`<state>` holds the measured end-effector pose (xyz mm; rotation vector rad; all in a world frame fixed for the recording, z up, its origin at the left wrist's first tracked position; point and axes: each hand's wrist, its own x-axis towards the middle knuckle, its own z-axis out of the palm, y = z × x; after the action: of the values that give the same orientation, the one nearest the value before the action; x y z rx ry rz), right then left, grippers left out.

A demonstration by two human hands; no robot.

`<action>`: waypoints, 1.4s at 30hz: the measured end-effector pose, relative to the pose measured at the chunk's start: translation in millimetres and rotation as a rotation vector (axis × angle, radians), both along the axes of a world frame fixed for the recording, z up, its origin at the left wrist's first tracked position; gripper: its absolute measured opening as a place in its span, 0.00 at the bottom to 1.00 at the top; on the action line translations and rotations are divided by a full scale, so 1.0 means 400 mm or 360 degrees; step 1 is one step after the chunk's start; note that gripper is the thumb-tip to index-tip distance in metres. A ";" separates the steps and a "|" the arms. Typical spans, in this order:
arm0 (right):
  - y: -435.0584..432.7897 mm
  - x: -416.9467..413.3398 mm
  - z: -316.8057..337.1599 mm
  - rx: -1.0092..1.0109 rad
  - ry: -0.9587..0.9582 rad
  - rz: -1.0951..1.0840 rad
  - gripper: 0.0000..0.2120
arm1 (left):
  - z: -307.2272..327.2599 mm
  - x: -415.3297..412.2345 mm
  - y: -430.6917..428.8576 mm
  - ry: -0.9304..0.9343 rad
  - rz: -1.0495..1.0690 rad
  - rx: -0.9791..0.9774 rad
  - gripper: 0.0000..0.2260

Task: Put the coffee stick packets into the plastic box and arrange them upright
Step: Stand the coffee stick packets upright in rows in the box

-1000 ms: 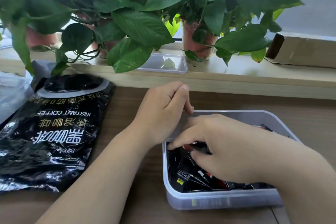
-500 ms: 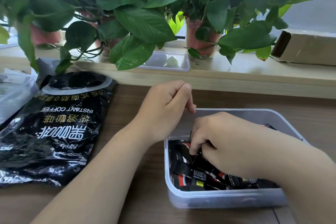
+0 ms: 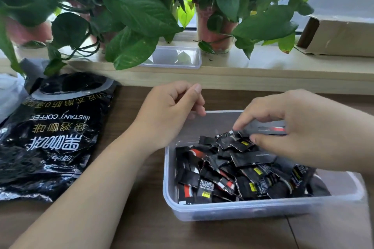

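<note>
The coffee stick packets (image 3: 232, 172) are lying jumbled in the plastic box (image 3: 232, 211) on the surface (image 3: 141, 228). My right hand (image 3: 299, 127) is pinching a few, its fingers (image 3: 240, 125) hiding those behind. My left hand (image 3: 168, 113) is sitting curled at the far-left corner — grip unclear. An instant coffee bag (image 3: 50, 137) is lying to the left, with leaves (image 3: 137, 16) hanging over its top.

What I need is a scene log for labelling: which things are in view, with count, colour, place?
plastic box: one, clear, table right
coffee stick packets: many, black with red and yellow, jumbled inside it
coffee bag: one, black, table left
clear tray: one, ledge
potted plants: several, green, ledge
cardboard box: one, brown, ledge right
left hand: one, curled, beside box's far corner
right hand: one, pinching packets in box
</note>
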<state>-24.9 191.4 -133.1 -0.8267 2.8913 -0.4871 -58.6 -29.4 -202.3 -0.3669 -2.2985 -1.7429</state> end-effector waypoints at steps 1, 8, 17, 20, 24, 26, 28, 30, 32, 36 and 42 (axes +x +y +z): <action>0.009 0.003 -0.004 -0.0003 -0.0006 -0.0003 0.13 | 0.001 0.001 0.000 0.0009 0.0000 -0.0012 0.15; 0.036 -0.005 -0.060 0.0139 -0.0014 -0.0040 0.32 | 0.003 0.005 0.004 0.0053 -0.0017 -0.0092 0.13; 0.065 -0.009 -0.090 -0.0148 0.0217 0.0032 0.10 | 0.011 0.013 0.019 0.0066 0.0005 0.0028 0.10; 0.071 -0.014 -0.103 -0.0263 0.0433 0.0093 0.04 | 0.010 0.014 0.022 0.0084 0.0021 0.0048 0.10; 0.082 -0.008 -0.108 -0.0512 0.0586 0.0116 0.05 | 0.011 0.015 0.027 0.0130 0.0056 0.0023 0.10; 0.082 -0.007 -0.110 -0.0568 0.0560 0.0139 0.05 | 0.011 0.014 0.025 0.0137 0.0068 0.0004 0.10; 0.081 -0.008 -0.114 -0.0524 0.0443 0.0147 0.06 | 0.010 0.016 0.024 0.0134 0.0068 -0.0005 0.10; 0.078 -0.007 -0.116 -0.0422 0.0330 0.0140 0.12 | 0.011 0.016 0.024 0.0146 0.0070 -0.0014 0.10; 0.078 -0.006 -0.115 -0.0345 0.0314 0.0141 0.17 | 0.012 0.017 0.024 0.0141 0.0071 -0.0017 0.10; 0.075 -0.004 -0.098 -0.0208 0.0305 0.0122 0.17 | 0.011 0.017 0.023 0.0155 0.0085 -0.0081 0.10; 0.082 -0.014 -0.086 -0.0015 0.0187 0.0034 0.22 | 0.009 0.018 0.009 0.0215 0.0097 -0.0243 0.08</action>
<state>-30.6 224.2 -167.7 -0.9167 2.9850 -0.4659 -51.3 -25.9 -198.9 -0.4240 -2.3258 -1.4718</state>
